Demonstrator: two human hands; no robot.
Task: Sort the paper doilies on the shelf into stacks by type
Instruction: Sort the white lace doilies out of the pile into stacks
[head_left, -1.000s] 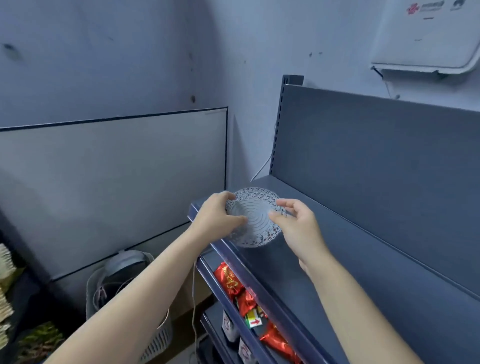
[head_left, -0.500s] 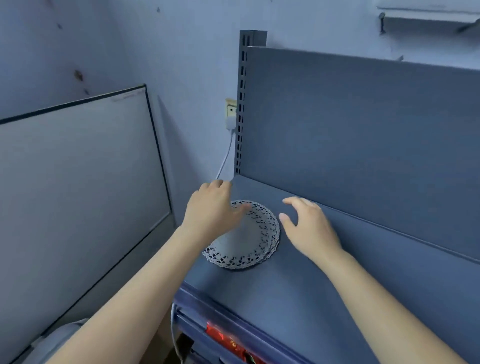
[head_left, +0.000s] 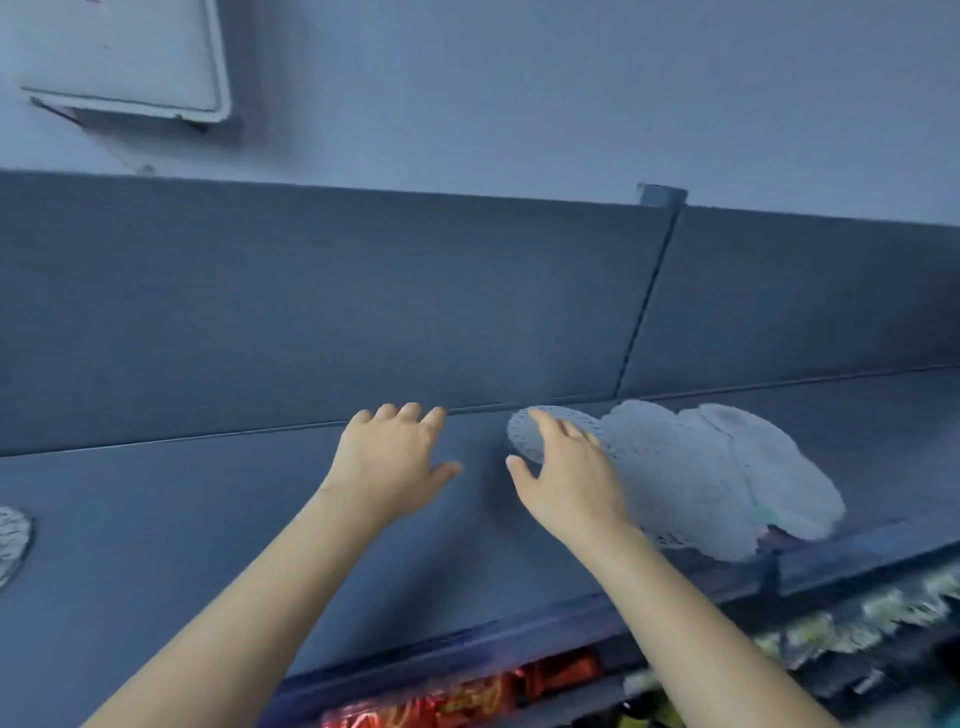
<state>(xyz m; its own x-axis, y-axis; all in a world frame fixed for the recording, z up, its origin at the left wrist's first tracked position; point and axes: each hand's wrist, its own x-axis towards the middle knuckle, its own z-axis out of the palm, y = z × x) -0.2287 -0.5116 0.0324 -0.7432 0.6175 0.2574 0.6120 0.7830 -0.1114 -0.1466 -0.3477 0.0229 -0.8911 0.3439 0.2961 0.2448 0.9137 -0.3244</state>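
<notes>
While reaching for the loose doilies (head_left: 701, 478) heaped at three o'clock on the shelf (head_left: 208, 519), work from spread, empty hands: left hand (head_left: 395, 457) at centre, right hand (head_left: 566, 483) over the small lacy doily (head_left: 524, 434). Slide one sheet free, pinch its edge lightly, then compare with the stack (head_left: 10, 540) at nine o'clock.

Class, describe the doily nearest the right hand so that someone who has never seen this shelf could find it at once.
On the long grey shelf, find the spread of pale doilies right of centre. The lacy doily lies at its left end, by the back panel, partly under the right hand. Unlike its bigger, plainer neighbours, it is small and holed all over.
</notes>
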